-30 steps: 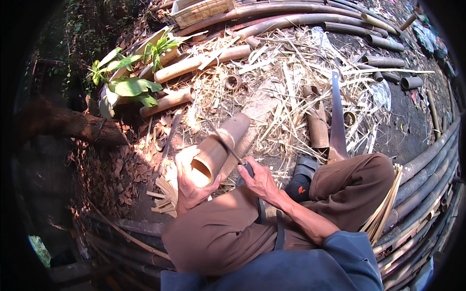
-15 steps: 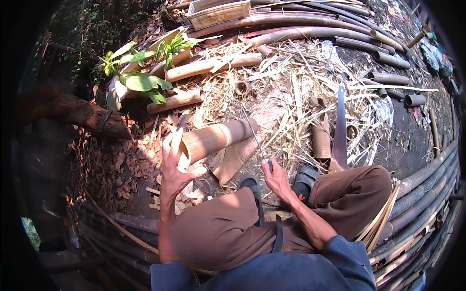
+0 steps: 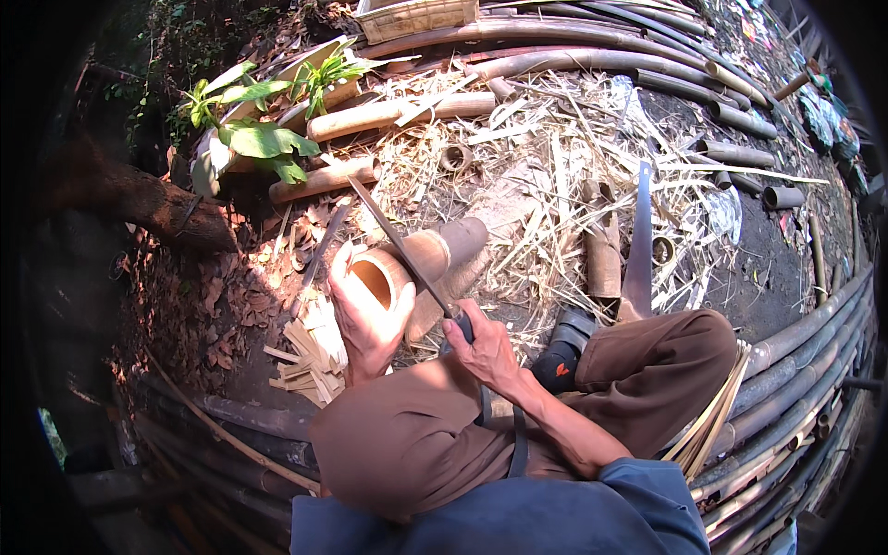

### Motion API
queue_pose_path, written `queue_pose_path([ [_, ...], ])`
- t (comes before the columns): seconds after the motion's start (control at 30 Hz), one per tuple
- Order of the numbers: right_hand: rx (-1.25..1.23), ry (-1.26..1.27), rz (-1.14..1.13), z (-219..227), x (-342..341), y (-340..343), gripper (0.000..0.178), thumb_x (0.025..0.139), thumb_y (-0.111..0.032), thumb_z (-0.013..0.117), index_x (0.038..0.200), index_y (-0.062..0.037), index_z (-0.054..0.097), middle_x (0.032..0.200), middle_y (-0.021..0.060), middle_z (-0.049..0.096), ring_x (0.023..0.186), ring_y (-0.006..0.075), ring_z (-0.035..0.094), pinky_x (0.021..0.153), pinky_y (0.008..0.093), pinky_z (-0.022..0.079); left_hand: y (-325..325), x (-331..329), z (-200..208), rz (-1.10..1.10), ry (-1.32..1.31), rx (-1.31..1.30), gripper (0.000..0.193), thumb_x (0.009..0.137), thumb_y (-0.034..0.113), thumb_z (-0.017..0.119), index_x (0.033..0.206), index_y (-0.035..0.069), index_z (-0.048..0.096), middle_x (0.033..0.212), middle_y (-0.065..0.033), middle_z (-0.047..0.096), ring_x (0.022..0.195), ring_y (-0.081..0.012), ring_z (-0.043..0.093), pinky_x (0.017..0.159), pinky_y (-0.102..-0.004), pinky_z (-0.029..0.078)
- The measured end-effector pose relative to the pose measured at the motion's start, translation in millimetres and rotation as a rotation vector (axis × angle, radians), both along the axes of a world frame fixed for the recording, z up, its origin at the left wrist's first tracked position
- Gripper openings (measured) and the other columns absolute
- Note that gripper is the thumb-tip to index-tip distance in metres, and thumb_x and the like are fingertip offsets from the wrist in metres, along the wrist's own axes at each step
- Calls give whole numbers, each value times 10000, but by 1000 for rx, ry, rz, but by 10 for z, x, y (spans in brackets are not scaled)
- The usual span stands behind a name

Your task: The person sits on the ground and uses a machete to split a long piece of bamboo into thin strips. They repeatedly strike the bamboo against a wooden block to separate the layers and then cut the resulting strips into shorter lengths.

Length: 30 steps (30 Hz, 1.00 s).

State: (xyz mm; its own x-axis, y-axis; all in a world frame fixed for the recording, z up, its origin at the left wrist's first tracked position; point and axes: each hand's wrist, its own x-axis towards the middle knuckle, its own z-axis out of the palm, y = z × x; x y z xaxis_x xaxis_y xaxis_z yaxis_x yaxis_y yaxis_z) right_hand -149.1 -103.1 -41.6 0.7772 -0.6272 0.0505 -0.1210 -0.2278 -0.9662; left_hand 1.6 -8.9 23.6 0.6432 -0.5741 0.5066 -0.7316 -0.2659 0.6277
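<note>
A short, thick bamboo tube [image 3: 455, 242] lies before me, its hollow near end tilted up toward me. My left hand [image 3: 366, 322] grips this end, thumb at the right of the rim and fingers along the left. In my right hand [image 3: 486, 350] is a long-bladed knife [image 3: 396, 239], held by its dark handle. Its blade slants up and left across the tube just behind the open end; whether it touches the bamboo I cannot tell. A flat piece of wood [image 3: 425, 319] shows partly beneath the tube.
Thin split bamboo pieces [image 3: 303, 368] lie left of my knee. A handsaw [image 3: 639, 248] stands near my right knee beside a bamboo section [image 3: 603, 261]. Pale shavings [image 3: 555, 199] cover the ground ahead. Bamboo poles [image 3: 786, 361] are stacked at right, with a plastic crate [image 3: 416, 18] at the far edge.
The tube's near end has turned up toward me and rightward with my left hand. My right hand has moved left, swinging the knife from beside the far end to across the near end.
</note>
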Motion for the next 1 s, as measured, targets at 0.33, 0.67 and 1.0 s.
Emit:
queue_pose_path([
  [0.33,101,227,-70,-94,-88,-308,337,987,-360,514,1028,-29,557,698,209,598,652,367,633,609,431,470,-52,-20,148,-308,-119,35,929,628,62,792,1413,-41,306,1223,-216,508,1140,-332,520,1043,-450,392],
  [0.67,192,363,-96,-249,-302,-617,328,983,-350,534,1076,-36,550,686,204,600,669,404,639,609,427,471,-192,-72,273,-492,-288,23,891,571,47,787,1358,-24,374,1120,-186,618,1073,-343,549,941,-442,454],
  [1.0,117,397,-195,-612,-520,-535,426,989,-423,490,996,-8,584,713,235,595,686,380,612,658,449,464,-112,352,139,-189,-230,-42,1036,646,233,896,1441,15,269,1347,-206,489,1217,-324,521,1082,-447,384],
])
